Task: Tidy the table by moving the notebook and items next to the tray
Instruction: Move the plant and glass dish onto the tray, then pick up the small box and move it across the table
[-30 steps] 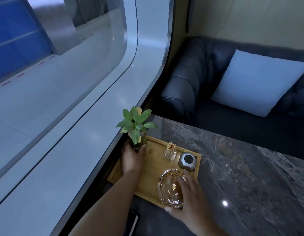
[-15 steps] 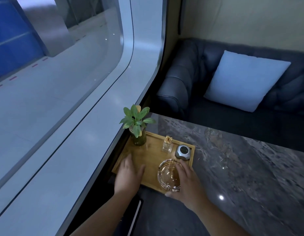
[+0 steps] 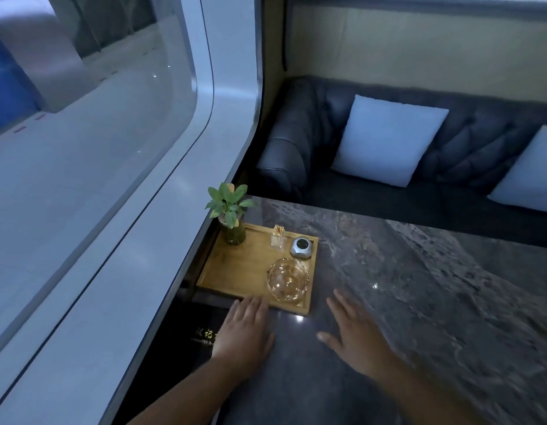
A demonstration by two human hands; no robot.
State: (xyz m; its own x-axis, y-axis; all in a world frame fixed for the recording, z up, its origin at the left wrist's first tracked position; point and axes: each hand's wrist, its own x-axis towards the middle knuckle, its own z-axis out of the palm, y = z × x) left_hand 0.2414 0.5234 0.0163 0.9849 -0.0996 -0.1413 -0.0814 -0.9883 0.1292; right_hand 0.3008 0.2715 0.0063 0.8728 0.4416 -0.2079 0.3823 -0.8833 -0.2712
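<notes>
A wooden tray [image 3: 235,271] sits at the table's left edge by the window. On it stand a small plant in a green glass vase [image 3: 234,233], a toothpick holder [image 3: 278,239], a small grey round device [image 3: 302,247] and a glass ashtray [image 3: 287,279]. A black notebook [image 3: 186,342] with gold lettering lies just in front of the tray, partly under my left hand. My left hand [image 3: 244,332] lies flat with fingers straight, fingertips at the tray's near rim. My right hand [image 3: 355,335] hovers open over the table right of the tray, holding nothing.
The dark marble table [image 3: 419,286] stretches to the right. A white window sill [image 3: 128,271] runs along the left. Beyond the table's far edge is a dark sofa [image 3: 296,142] with two pale cushions [image 3: 389,139].
My left hand let go of the plant vase and drew back to the tray's near edge. My right hand released the glass ashtray and pulled back over the table.
</notes>
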